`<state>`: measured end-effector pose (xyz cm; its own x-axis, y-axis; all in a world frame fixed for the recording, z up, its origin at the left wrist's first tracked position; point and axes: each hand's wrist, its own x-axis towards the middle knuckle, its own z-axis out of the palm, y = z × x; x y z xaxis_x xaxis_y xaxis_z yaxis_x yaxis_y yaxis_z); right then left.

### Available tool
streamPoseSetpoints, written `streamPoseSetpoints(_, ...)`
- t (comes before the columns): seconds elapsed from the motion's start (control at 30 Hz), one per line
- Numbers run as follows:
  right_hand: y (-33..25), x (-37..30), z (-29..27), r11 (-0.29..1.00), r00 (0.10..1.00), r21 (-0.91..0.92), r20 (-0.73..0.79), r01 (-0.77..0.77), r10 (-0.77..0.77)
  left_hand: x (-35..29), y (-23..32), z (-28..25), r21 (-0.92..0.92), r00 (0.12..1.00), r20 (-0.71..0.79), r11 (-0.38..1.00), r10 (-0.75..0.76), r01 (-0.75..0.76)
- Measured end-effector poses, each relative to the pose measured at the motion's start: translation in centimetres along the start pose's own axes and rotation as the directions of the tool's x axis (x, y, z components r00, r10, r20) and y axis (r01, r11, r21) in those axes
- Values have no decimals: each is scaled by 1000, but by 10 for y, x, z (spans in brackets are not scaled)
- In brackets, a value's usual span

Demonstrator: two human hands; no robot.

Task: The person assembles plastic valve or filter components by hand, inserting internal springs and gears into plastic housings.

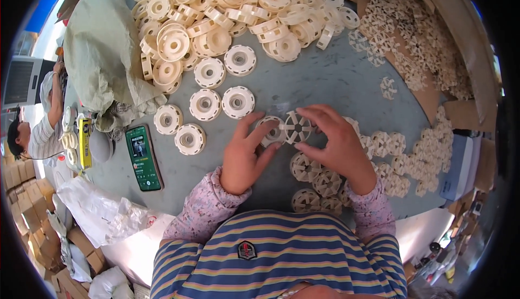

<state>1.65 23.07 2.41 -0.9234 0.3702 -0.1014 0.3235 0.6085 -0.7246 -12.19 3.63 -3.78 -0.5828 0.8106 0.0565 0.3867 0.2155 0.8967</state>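
Observation:
In the middle of the table, my left hand [242, 155] closes its fingers round the rim of a cream plastic wheel [272, 129]. Beside it, my right hand [342, 146] grips a cream spoked plastic ring [297, 127] between thumb and fingers. The ring and the wheel lie edge to edge, perhaps touching. Up and left of my hands, several cream wheels [238, 101] lie flat with metal coil springs in their centres. Below my right hand sit several assembled-looking round pieces with spokes [306, 167].
A large heap of cream wheels [216, 17] covers the far side. Small spoked parts [411, 39] fill a cardboard box at far right; more pieces [428, 152] cluster at right. A phone [144, 158] and a cloth sack [105, 44] lie left. Another person [46, 120] works at far left.

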Motion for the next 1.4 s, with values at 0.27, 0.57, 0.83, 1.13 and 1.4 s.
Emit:
streamPoseSetpoints(0.27, 3, -3, 0, 1000, 1000, -30, 1, 9, -9, -2, -7, 2, -64, 1000, -27, 998, 7, -9)
streamPoseSetpoints(0.57, -12, 9, 25, 990, 992, -53, 15, 127, -126, -4, -11, -4, -178, 999, -45, 984, 3, -11)
streamPoseSetpoints(0.83, -10, 6, 32, 989, 994, -115, -38, 98, -103, -3, -13, -4, -164, 998, -62, 986, 31, -41)
streamPoseSetpoints(1.13, -1, 6, 3, 999, 984, -49, -180, -13, 4, -1, -9, 7, 8, 995, -85, 999, 45, -45)
streamPoseSetpoints(1.4, -1, 5, 9, 999, 991, -46, -136, 7, -13, -2, -8, 6, 35, 993, -99, 998, 63, -60)
